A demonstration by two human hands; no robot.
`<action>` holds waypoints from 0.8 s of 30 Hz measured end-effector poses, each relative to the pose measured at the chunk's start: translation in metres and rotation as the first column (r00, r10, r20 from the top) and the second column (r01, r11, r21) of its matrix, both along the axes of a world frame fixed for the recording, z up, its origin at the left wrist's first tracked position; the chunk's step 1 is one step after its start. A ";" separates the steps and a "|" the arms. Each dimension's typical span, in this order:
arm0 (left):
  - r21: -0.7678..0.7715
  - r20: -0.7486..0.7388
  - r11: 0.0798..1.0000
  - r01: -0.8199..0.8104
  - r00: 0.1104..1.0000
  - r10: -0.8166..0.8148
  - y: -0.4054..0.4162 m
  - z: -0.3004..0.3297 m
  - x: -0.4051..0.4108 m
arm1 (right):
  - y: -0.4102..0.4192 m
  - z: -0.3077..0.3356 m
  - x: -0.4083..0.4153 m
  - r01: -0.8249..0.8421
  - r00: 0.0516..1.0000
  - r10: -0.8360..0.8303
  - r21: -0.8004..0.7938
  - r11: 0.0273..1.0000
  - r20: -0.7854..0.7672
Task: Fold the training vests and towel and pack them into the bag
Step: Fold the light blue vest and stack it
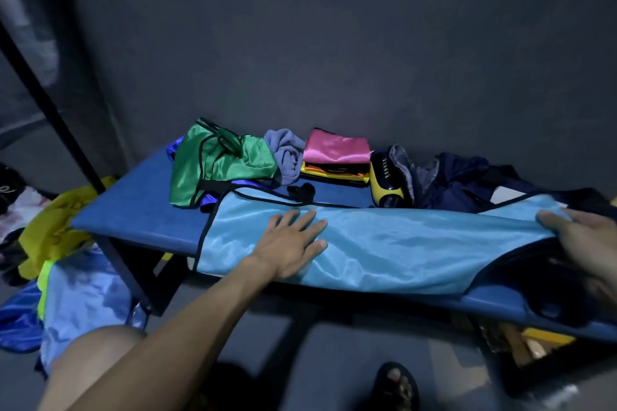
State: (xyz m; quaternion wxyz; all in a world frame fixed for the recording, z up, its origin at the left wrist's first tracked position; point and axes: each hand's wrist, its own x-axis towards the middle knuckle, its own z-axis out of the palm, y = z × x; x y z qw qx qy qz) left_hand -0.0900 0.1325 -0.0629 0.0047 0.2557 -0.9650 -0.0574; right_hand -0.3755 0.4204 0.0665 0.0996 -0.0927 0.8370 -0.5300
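Light-blue satin vest [384, 243] spread along the blue bench [140, 207], your hands at both ends.
Your left hand [290, 243] lies flat on it, fingers straight and spread. Your right hand [581, 237] pinches the vest's far end, fingers curled over the edge. Beyond your left hand: green vest [217, 163], grey towel [287, 153], folded pink-topped stack [335, 157]. Dark bag [467, 183] sits just beyond your right hand.

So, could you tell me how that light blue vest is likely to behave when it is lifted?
The light blue vest looks thin and shiny, so probably floppy and slippery. It drapes over the bench edge, suggesting little weight.
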 end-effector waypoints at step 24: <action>-0.052 -0.260 0.962 -0.270 0.933 0.248 -0.109 0.017 0.039 | -0.082 0.029 0.101 -0.455 0.879 0.475 0.222 0.862 -0.044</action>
